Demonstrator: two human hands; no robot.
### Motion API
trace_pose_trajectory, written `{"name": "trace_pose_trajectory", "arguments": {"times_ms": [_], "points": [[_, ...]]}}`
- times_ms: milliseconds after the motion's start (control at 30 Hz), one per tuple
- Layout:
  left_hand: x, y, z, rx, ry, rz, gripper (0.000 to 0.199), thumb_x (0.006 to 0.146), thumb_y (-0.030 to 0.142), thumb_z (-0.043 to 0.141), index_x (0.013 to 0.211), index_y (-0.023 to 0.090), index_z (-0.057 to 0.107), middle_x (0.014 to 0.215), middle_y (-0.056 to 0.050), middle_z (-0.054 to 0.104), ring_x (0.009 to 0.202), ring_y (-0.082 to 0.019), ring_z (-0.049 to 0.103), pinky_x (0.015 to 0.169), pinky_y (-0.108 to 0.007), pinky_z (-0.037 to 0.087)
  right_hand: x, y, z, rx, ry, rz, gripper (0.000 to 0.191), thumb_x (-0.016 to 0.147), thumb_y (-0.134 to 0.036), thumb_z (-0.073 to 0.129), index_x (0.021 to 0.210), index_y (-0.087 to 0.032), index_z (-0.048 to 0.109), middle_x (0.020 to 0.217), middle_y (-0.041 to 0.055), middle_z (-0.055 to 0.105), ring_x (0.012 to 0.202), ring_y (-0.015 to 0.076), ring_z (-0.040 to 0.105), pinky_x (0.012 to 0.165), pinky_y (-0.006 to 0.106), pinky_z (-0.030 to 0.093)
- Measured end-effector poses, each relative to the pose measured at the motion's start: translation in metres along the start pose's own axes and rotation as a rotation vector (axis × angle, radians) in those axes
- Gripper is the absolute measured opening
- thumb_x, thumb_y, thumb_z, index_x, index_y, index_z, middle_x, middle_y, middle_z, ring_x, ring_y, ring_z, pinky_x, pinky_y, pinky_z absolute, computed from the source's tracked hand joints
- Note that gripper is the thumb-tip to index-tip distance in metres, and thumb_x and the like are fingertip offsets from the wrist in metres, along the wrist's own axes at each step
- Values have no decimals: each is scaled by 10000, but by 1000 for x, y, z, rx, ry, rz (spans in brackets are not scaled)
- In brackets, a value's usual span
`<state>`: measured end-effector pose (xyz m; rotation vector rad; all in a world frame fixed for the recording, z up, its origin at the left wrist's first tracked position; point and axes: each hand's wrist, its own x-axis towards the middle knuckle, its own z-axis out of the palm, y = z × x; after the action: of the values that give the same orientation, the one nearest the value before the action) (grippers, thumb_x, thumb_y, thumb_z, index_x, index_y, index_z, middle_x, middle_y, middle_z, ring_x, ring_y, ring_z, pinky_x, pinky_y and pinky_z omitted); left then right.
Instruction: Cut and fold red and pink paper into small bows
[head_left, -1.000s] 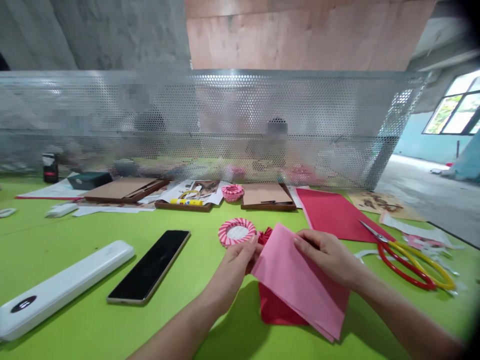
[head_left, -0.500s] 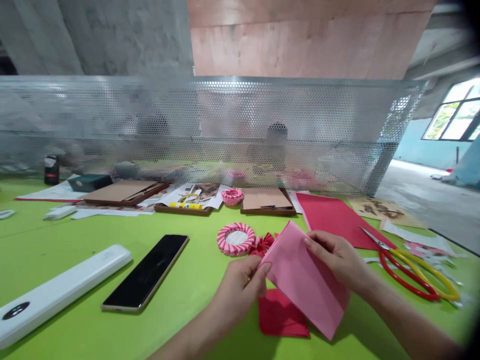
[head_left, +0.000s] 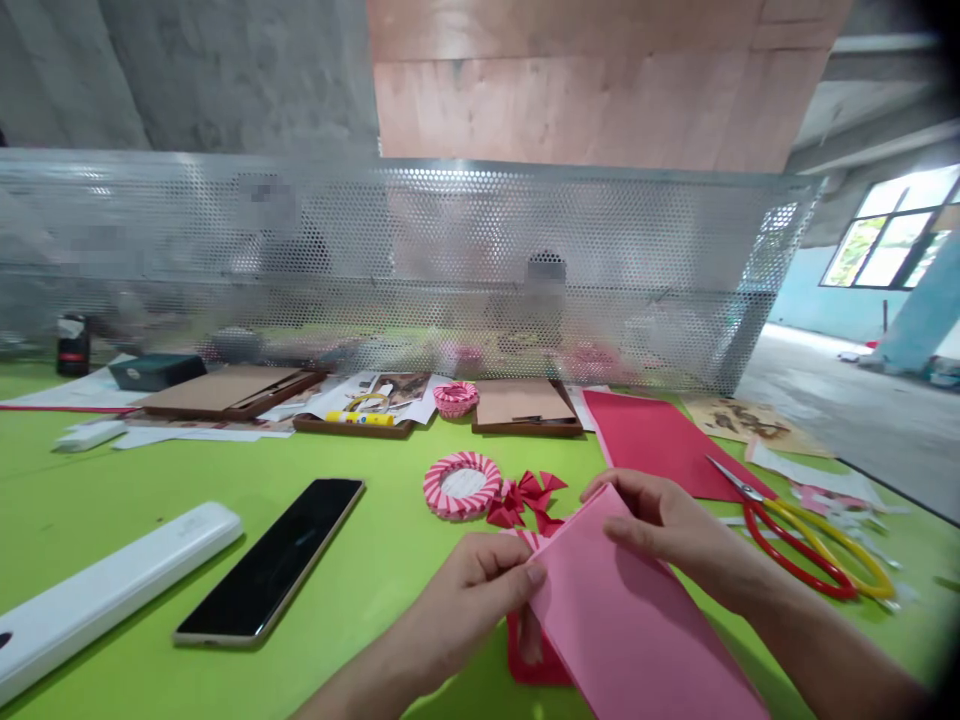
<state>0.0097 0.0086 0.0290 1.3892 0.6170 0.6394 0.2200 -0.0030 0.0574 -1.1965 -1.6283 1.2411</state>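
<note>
The left hand and right hand pinch a folded pink paper sheet; a slip could crease it or snag the red paper bow at eleven o'clock.

From here, the pink paper runs off the bottom edge and hides most of the red piece beneath it; the people behind the perforated screen are blurred.

And there on the right, red-and-yellow scissors lie open; at left, a black smartphone beside a white case!
</note>
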Motion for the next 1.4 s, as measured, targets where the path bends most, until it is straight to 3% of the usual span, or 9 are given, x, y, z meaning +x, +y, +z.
{"name": "trace_pose_trajectory", "arguments": {"times_ms": [133, 333, 533, 633, 867, 967, 1100, 1400], "points": [[1, -2, 1, 2, -9, -13, 288, 773, 332, 504, 595, 118, 574, 462, -24, 570, 444, -128, 532, 499, -240, 392, -1, 4, 5, -25, 53, 21, 275, 696, -411, 619, 710, -155, 521, 647, -22, 503, 590, 93, 460, 495, 187, 338], [2, 0, 0, -32, 52, 0, 292, 775, 333, 510, 582, 120, 565, 441, -7, 553, 409, -114, 519, 463, -227, 396, 0, 2, 4, -39, 42, 19, 286, 731, -420, 579, 683, -146, 512, 632, -35, 462, 572, 76, 418, 495, 187, 312], [6, -1, -10, -236, 262, 51, 243, 770, 244, 525, 552, 135, 538, 449, 19, 543, 400, -85, 508, 449, -195, 401, 0, 4, -2, 100, -84, 92, 333, 783, -417, 509, 1035, -203, 546, 924, 45, 596, 826, 174, 559, 670, 264, 429], [8, -2, -13, -291, 343, 54, 239, 763, 231, 536, 543, 140, 519, 446, 31, 542, 366, -66, 490, 422, -178, 385, 2, 9, -3, 183, -80, 168, 391, 766, -426, 528, 1096, -217, 522, 890, 45, 628, 721, 154, 595, 591, 242, 446], [8, -2, -14, -253, 320, 69, 250, 778, 236, 523, 548, 139, 514, 451, 31, 539, 395, -70, 504, 464, -183, 398, 3, 14, -8, 156, -37, 170, 344, 772, -427, 524, 1039, -211, 544, 835, 32, 618, 677, 133, 578, 560, 222, 420], [6, -2, -13, -244, 221, 38, 233, 771, 231, 530, 562, 130, 542, 453, 23, 541, 403, -72, 504, 468, -184, 396, 1, 8, -9, 40, -55, 118, 313, 768, -433, 523, 953, -186, 577, 774, 12, 584, 655, 116, 528, 563, 215, 391], [3, -3, -5, -205, 69, 18, 258, 773, 242, 519, 549, 121, 562, 438, 4, 544, 391, -85, 498, 437, -192, 391, -1, 2, -2, 68, -133, 66, 296, 725, -421, 580, 866, -161, 584, 796, 22, 573, 726, 139, 522, 608, 223, 389], [3, -2, 1, -63, 48, -93, 243, 738, 257, 546, 529, 134, 567, 417, 14, 535, 376, -90, 504, 399, -183, 384, 0, 3, 15, 38, 47, 199, 223, 641, -340, 649, 665, -178, 498, 556, -50, 468, 507, 80, 416, 464, 191, 296]]}}
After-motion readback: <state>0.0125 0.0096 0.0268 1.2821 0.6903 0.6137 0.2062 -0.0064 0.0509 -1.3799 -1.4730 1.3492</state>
